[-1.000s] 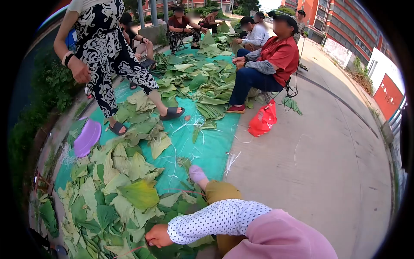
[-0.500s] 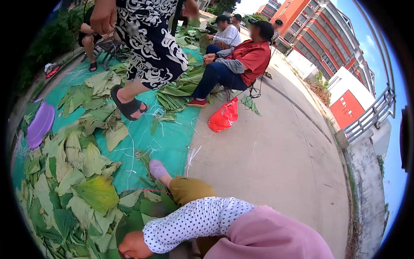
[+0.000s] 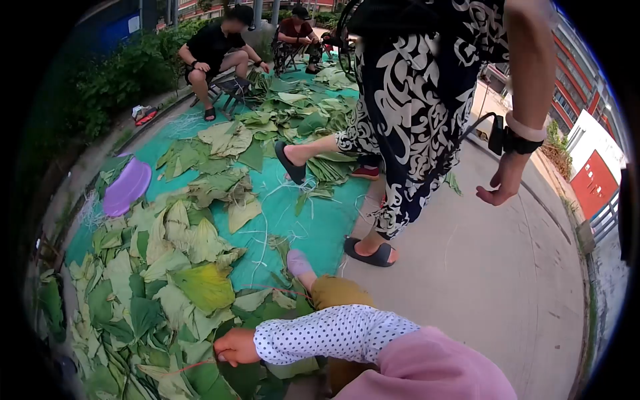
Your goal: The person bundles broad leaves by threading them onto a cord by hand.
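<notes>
Ok so, far left there's a purple basin (image 3: 128, 188) lying by the edge of the green sheet (image 3: 327, 223), then a big spread of leaves (image 3: 120, 273) below it. The red string (image 3: 191, 366) lies on top of those, long axis running mostly sideways, one end pointing left and the other going up to my right hand (image 3: 238, 347). That hand's closed, fingers curled down in what looks like a pinch on the string. I'd call this the gripping-the-string step, and any pull from here would want a firm pinch and the leaves kept from snagging. Can't tell about my left hand, it's out of shot. Further right there's my purple shoe (image 3: 299, 262), then someone in patterned trousers (image 3: 417, 113) standing partly on the sheet, well clear of the string.
</notes>
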Action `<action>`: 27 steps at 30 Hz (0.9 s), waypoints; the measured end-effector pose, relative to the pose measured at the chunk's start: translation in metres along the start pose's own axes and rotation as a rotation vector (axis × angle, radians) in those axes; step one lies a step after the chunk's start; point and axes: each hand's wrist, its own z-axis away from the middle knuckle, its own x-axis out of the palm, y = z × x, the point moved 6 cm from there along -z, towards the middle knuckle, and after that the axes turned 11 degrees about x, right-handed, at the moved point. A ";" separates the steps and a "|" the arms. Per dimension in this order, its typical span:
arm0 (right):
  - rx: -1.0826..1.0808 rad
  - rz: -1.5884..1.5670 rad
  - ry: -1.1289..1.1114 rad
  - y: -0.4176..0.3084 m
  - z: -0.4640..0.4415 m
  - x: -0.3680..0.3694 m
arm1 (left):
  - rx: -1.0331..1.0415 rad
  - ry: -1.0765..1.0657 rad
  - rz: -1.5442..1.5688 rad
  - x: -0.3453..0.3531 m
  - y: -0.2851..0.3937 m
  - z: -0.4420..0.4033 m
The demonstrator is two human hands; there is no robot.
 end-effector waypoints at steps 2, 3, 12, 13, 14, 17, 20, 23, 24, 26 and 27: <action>-0.007 -0.015 0.023 0.005 0.006 0.003 | -0.057 -0.104 -0.145 -0.008 0.001 0.004; -0.042 0.067 0.043 0.002 0.012 0.002 | -0.036 -0.232 -0.280 -0.004 -0.006 0.007; 0.066 0.113 -0.014 0.019 0.048 0.065 | 0.056 0.369 0.976 -0.081 0.108 0.007; 0.011 0.162 0.002 0.020 0.050 0.071 | -0.034 0.371 1.019 -0.079 0.110 0.002; -0.045 0.207 0.029 0.016 0.054 0.075 | -0.115 0.361 1.067 -0.075 0.110 -0.001; -0.118 0.375 0.108 0.016 0.062 0.075 | -0.132 0.424 1.057 -0.061 0.104 -0.004; -0.284 0.518 0.339 -0.006 0.083 0.066 | -0.116 0.437 1.075 -0.061 0.111 0.000; -0.344 0.479 0.366 -0.044 0.114 0.065 | -0.140 0.434 1.087 -0.062 0.113 0.003; -0.361 0.515 0.250 -0.052 0.118 0.074 | -0.132 0.449 1.094 -0.061 0.112 0.003; -0.348 0.551 0.133 -0.046 0.116 0.079 | -0.088 0.426 1.075 -0.057 0.111 0.001; -0.375 0.623 0.095 -0.040 0.111 0.080 | -0.081 0.410 1.041 -0.058 0.112 0.002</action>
